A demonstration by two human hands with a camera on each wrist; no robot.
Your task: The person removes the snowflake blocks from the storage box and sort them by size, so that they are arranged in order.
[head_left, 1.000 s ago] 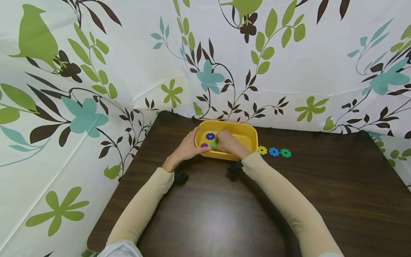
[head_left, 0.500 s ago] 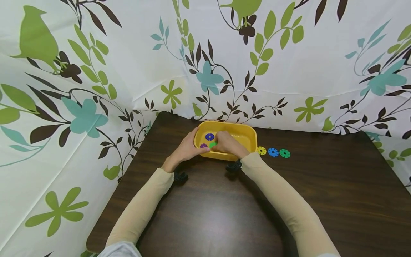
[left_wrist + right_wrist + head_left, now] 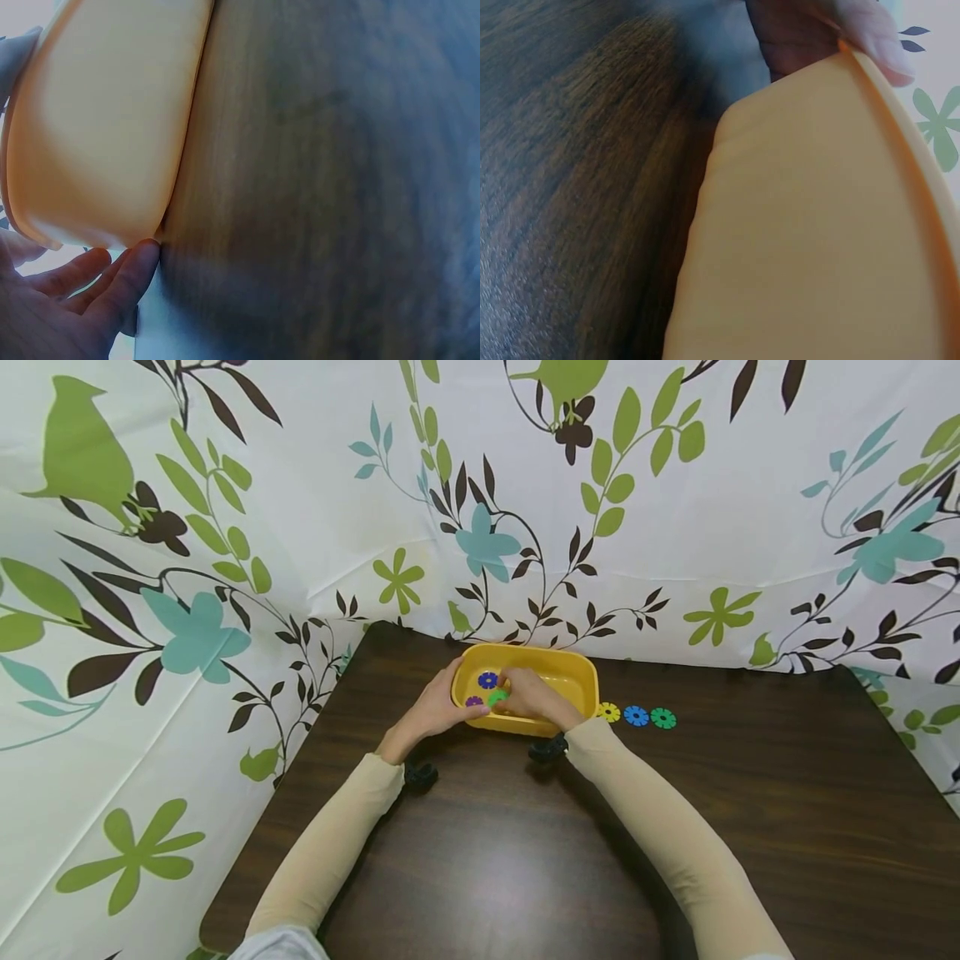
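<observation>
Little differs from a second ago: the light-green disc (image 3: 496, 697) shows slightly more beside the right hand (image 3: 532, 695), so work in the yellow tray (image 3: 510, 724) seems barely advanced. The disc lies near the head view's centre, between the hands. The left hand (image 3: 435, 706) grips the tray's left end; whether the right pinches the disc, I cannot tell.

I could read no text, label, brand, number or sign in any view: not on the yellow tray (image 3: 576, 687) at the head frame's centre, the coloured discs (image 3: 636, 710) in and right of it, the counter (image 3: 487, 852) below, or the patterned cloth (image 3: 330, 502) above.
</observation>
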